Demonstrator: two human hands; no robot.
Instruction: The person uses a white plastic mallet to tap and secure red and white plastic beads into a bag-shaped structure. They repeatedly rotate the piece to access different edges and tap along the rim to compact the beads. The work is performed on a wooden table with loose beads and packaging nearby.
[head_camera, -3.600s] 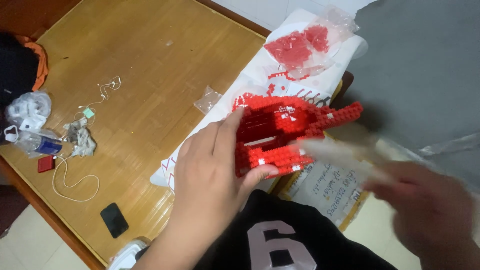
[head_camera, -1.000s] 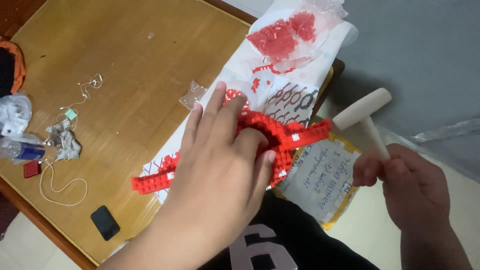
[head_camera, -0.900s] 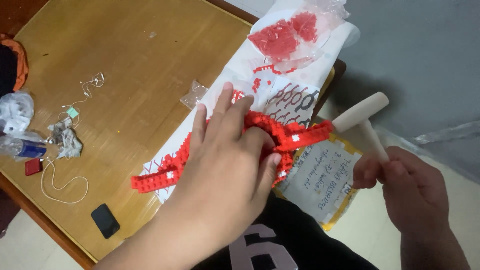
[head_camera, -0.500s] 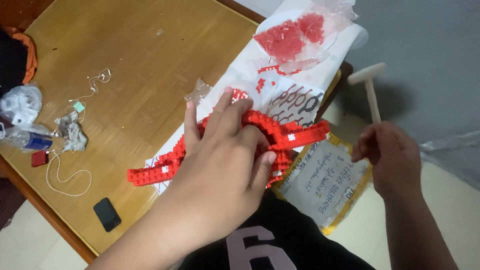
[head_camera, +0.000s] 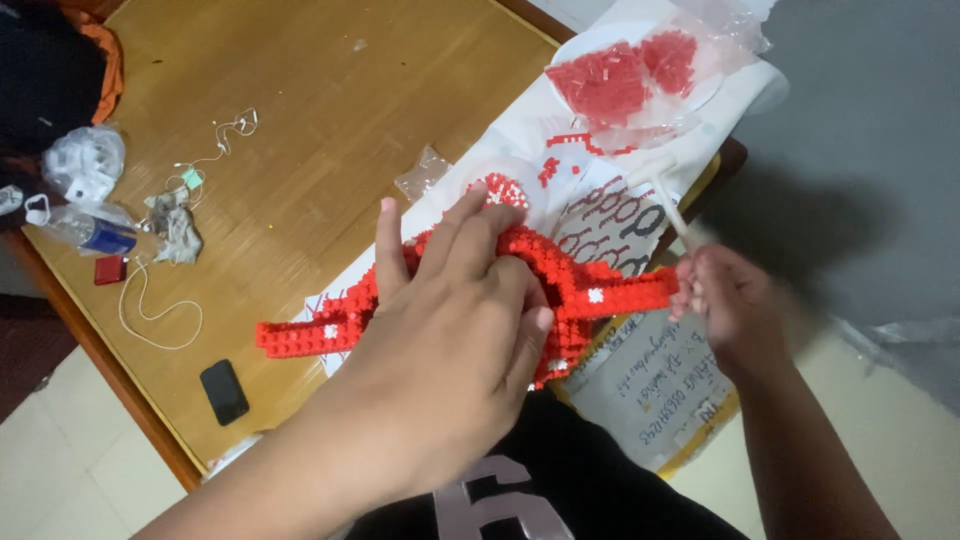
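Note:
My left hand (head_camera: 455, 320) lies palm down over a red brick model (head_camera: 590, 290), pressing it onto a white instruction sheet (head_camera: 600, 215) on the wooden table. Strips of the model stick out left and right of my fingers. To the right, my right hand (head_camera: 725, 300) grips the handle of a small white hammer (head_camera: 665, 195), blurred by motion, its head near the sheet above the model's right end. A clear bag of loose red bricks (head_camera: 625, 80) lies at the far end of the sheet.
A black phone (head_camera: 224, 391) lies near the table's (head_camera: 330, 90) front edge. White earphone cables (head_camera: 160, 320), a small red case (head_camera: 110, 270), crumpled plastic (head_camera: 82, 165) and a bottle lie at the left. A yellow-edged printed packet (head_camera: 660, 390) hangs over the table's near corner.
My right hand has swung the white hammer from out at the right in toward the model's right end. My left hand stays pressed on the red model.

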